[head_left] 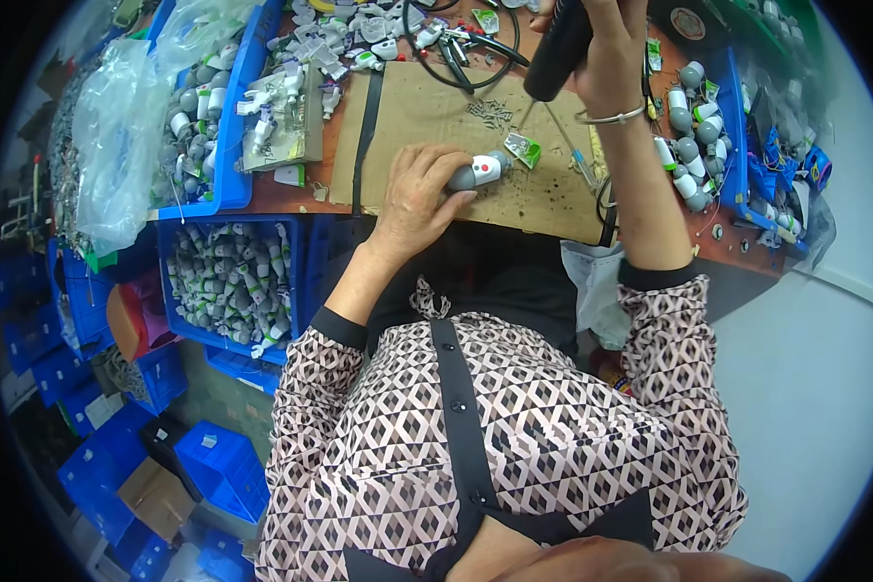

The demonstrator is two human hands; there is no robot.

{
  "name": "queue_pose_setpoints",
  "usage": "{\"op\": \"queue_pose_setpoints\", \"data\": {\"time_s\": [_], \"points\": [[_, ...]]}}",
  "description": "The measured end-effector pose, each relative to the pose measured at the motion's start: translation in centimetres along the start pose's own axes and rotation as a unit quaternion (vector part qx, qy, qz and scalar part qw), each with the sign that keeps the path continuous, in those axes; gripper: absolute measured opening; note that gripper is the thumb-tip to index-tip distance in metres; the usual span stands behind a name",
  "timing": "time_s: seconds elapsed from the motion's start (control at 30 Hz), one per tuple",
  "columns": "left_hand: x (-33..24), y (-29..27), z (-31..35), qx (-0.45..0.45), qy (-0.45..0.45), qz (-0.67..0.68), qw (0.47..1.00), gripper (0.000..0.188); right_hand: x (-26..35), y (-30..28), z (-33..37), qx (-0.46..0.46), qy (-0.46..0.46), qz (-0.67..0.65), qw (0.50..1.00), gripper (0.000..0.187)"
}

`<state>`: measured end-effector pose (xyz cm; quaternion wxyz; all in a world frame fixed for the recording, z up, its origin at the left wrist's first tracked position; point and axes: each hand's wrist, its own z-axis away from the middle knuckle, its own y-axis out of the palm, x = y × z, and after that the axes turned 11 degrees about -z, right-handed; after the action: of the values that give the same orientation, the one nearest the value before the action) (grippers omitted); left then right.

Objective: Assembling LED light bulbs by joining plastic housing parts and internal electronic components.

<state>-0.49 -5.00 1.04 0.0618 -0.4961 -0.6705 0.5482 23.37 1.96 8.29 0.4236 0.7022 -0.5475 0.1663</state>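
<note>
My left hand [417,199] is wrapped round a small grey-and-white plastic device [485,170] with red dots on its side, lying on a cardboard sheet [407,107]. Above and to the right, my right hand [606,58] grips a black electric screwdriver [558,53], its thin bit slanting down over the cardboard, apart from the device. Touching or close beside the device's far end sits a green-and-white plastic piece [524,149]. Behind it, small screws [491,114] are scattered in a loose heap. A thin metal tool with a blue part [582,167] lies at the right.
Blue bins of grey-and-white devices stand at left [228,165], below the table edge [301,281] and at right [737,145]. White plastic parts [325,44] are heaped at the back, near a coiled black cable [466,82]. A transparent block [283,126] stands left of the cardboard.
</note>
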Motion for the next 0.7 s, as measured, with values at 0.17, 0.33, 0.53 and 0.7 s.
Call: {"op": "queue_pose_setpoints", "data": {"time_s": [0.17, 0.33, 0.53, 0.7], "points": [[0.5, 0.3, 0.2, 0.001, 0.003, 0.018, 1.0, 0.042, 1.3, 5.3, 1.1, -0.078, -0.034, 0.041, 0.995, 0.058], [0.4, 0.2, 0.1, -0.006, -0.002, 0.027, 1.0, 0.042, 0.5, 4.5, 1.5, -0.02, -0.029, 0.066, 0.997, 0.051], [0.4, 0.2, 0.1, -0.012, -0.003, 0.032, 0.999, 0.041, 0.3, 4.9, 2.1, -0.041, -0.009, 0.07, 0.997, 0.052], [0.5, 0.2, -0.1, -0.014, -0.001, 0.035, 0.999, 0.04, 0.6, 4.9, 2.2, -0.017, -0.005, 0.049, 0.999, 0.051]]}}
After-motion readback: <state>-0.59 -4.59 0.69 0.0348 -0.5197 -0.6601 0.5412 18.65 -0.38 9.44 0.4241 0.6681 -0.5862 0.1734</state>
